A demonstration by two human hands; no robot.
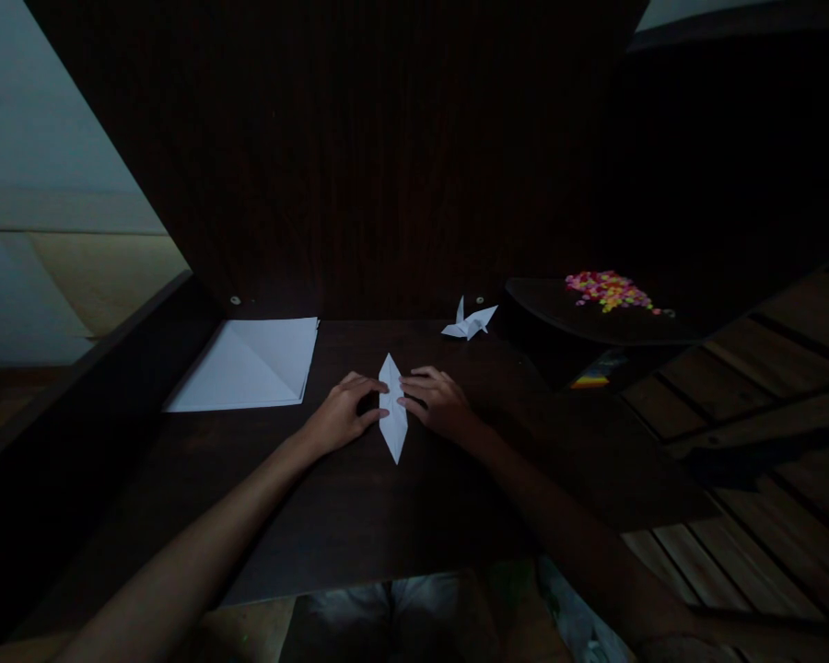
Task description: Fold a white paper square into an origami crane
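Note:
A narrow white folded paper (395, 425), pointed at its near and far ends, lies on the dark tabletop in front of me. My left hand (344, 412) holds its left edge, with the thumb and index fingertip on the paper. From the other side my right hand (440, 402) holds the right edge, its thumb and fingertips resting on the paper. A crease runs lengthwise down its middle. Beyond my right hand stands a white origami crane (470, 324), touched by neither hand.
White square sheets (249, 366) lie stacked at the left, the top one creased. Small colourful pieces (612, 290) are heaped on a rounded shelf (539, 299) at the right. A dark upright panel (359, 184) closes the back, and a side board (103, 414) borders the left.

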